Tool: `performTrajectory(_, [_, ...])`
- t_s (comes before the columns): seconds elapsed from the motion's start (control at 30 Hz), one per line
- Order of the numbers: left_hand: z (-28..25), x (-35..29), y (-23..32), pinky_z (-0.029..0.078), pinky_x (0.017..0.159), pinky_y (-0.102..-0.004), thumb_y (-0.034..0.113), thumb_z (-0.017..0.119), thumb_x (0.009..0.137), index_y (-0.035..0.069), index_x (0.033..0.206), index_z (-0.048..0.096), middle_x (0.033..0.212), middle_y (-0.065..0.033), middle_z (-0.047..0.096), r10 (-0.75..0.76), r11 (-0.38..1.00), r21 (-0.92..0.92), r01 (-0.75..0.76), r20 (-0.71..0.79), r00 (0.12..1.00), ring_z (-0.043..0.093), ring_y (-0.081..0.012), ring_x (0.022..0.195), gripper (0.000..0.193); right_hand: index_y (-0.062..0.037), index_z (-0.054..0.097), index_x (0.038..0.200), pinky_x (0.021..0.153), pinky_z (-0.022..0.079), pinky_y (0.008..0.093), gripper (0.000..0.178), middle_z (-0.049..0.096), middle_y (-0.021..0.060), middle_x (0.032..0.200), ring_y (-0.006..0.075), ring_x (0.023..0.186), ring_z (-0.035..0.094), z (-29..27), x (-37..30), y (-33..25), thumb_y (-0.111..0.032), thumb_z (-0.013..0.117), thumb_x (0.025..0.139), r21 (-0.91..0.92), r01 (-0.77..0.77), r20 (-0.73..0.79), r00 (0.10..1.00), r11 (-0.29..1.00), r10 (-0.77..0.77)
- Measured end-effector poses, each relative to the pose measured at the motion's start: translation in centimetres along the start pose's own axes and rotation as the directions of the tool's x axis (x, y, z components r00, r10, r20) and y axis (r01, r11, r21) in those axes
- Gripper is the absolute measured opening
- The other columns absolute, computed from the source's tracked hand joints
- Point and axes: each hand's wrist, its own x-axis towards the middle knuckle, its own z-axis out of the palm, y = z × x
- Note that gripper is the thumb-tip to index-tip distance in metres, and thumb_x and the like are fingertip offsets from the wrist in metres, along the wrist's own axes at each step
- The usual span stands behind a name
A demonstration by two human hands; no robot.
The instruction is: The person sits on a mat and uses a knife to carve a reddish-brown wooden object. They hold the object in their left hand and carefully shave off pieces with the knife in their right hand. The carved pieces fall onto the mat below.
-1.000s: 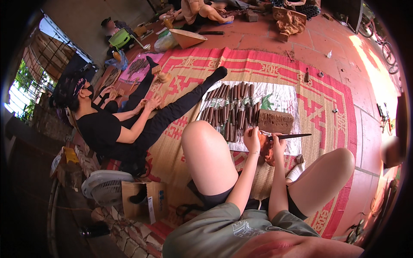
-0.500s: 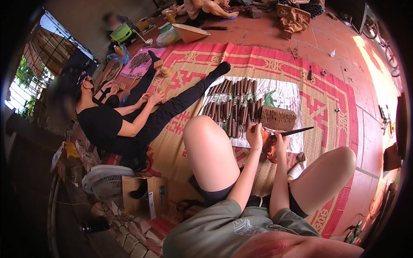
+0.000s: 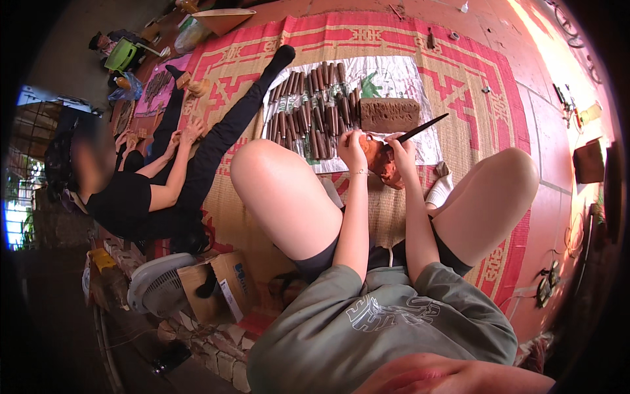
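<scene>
My left hand (image 3: pixel 353 151) is closed on a reddish-brown carved piece (image 3: pixel 390 173), steadying it between my raised knees. My right hand (image 3: pixel 403 152) is closed round a slender dark tool (image 3: pixel 426 127), whose tapered end points up and to the right. The tool's other end, at the carving, is hidden by my fingers. Just beyond my hands lies a rough brown block (image 3: pixel 390 115) on a white printed sheet (image 3: pixel 403 73). Rows of carving tools with brown handles (image 3: pixel 314 121) cover the sheet's left part.
The sheet lies on a red and straw-coloured mat (image 3: pixel 459 85). To the left, a co-worker in black (image 3: pixel 128 203) sits with one leg stretched along it, hands on a small piece. A cardboard box (image 3: pixel 220 282) and a white fan (image 3: pixel 161 285) stand at the lower left.
The view has shifted, so the mat and tools sit higher and further left. Both hands keep their holds; the dark tool's tapered end now points more steeply upward.
</scene>
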Motion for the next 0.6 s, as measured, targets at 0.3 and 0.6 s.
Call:
performTrajectory(0.3, [-0.1, 0.2, 0.2, 0.043, 0.058, -0.0252, 0.011, 0.056, 0.070, -0.003, 0.066, 0.058, 0.064, -0.0094, 0.060, -0.090, 0.995, 0.033, 0.090, -0.014, 0.996, 0.055, -0.0162, 0.058, 0.015, -0.0032, 0.057, 0.088, 0.042, 0.038, 0.0196, 0.012, 0.055, 0.0012, 0.064, 0.0055, 0.050, 0.050, 0.2, -0.7, -1.8, -0.013, 0.054, 0.082, 0.103, 0.066, 0.008, 0.998, 0.992, -0.067])
performTrajectory(0.6, [-0.2, 0.1, 0.4, 0.044, 0.058, -0.0235, 0.004, 0.056, 0.072, -0.001, 0.064, 0.055, 0.065, -0.0025, 0.055, -0.073, 0.997, 0.029, 0.073, 0.008, 0.997, 0.055, -0.0123, 0.060, 0.009, -0.0035, 0.064, 0.087, 0.045, 0.039, 0.0182, 0.012, 0.058, 0.0011, 0.065, 0.0048, 0.053, 0.049, -0.4, -0.6, -1.0, -0.012, 0.062, 0.078, -0.034, -0.019, 0.065, 0.998, 0.999, 0.022])
